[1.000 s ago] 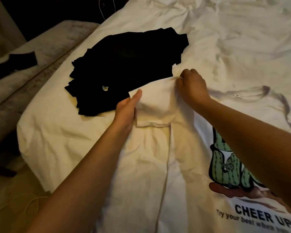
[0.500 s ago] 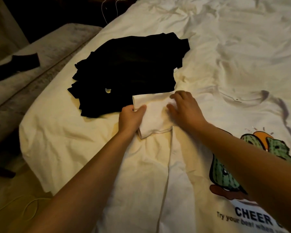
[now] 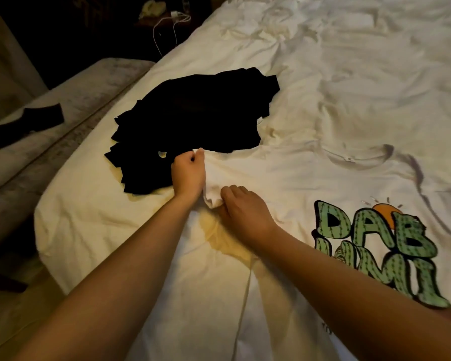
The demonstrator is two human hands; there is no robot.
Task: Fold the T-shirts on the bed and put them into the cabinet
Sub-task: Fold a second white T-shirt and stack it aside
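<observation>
The bed [image 3: 349, 74] filled most of your view, its rumpled sheet running off to the far right. Your white T-shirt [image 3: 284, 178] lay spread on it, print up, collar away from you. A pile of black T-shirts [image 3: 193, 118] sat just beyond its left sleeve [image 3: 214, 178], touching it.

You looked to be at the sleeve fold, early in the job, with no cabinet in view. Your left hand [image 3: 188, 175] pinched the sleeve's outer corner. Your right hand [image 3: 245, 209], close beside the left, gripped its lower edge.

Next, the sleeve wanted carrying inward across the chest and laying flat. You had open sheet to the right and beyond the collar. On the left, the bed's edge and the black pile crowded you.
</observation>
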